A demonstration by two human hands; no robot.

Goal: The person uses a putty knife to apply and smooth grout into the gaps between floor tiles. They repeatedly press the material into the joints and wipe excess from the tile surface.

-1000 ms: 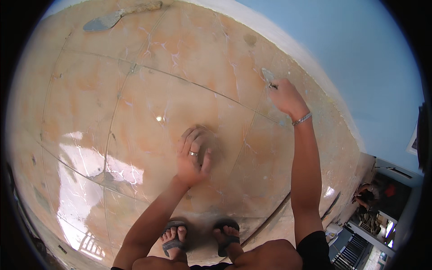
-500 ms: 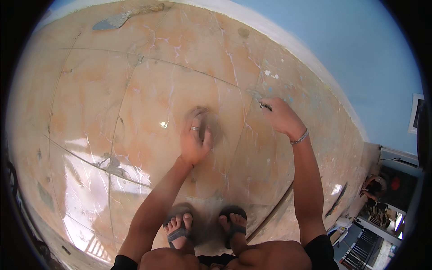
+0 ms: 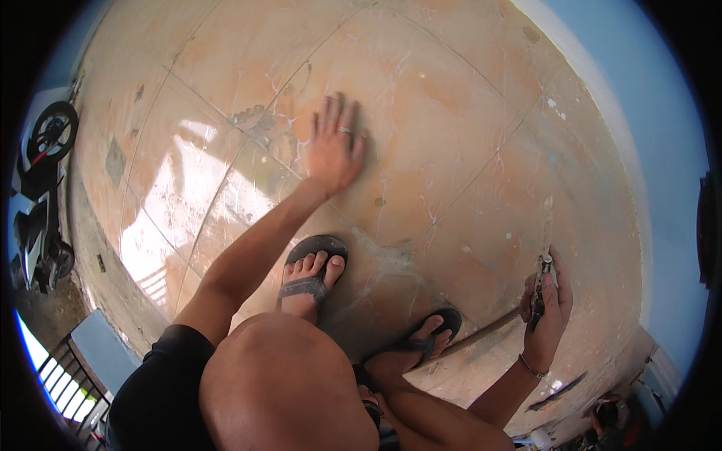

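My left hand (image 3: 336, 150) is over the tiled floor (image 3: 444, 143) with its palm down and fingers stretched out. A ring sits on one finger, and nothing is in this hand; its edges are a little blurred. On the right, near the floor, my right hand (image 3: 551, 308) is closed round the dark handle of a scraper (image 3: 547, 233). The scraper's long, thin, pale blade points away from me and looks nearly edge-on. Whether the blade touches the tiles I cannot tell.
My sandalled feet stand on the floor, the left sandal (image 3: 302, 289) and the right sandal (image 3: 432, 340) apart. A blue wall (image 3: 677, 150) runs along the right. At the far left stands a motorcycle (image 3: 45, 218), with a railing (image 3: 71, 376) below it. Sunlight glares on several tiles.
My view has turned left and my body has shifted. My left hand's fingers have straightened out. My right hand has drawn back toward me with the scraper. The trowel has left the view.
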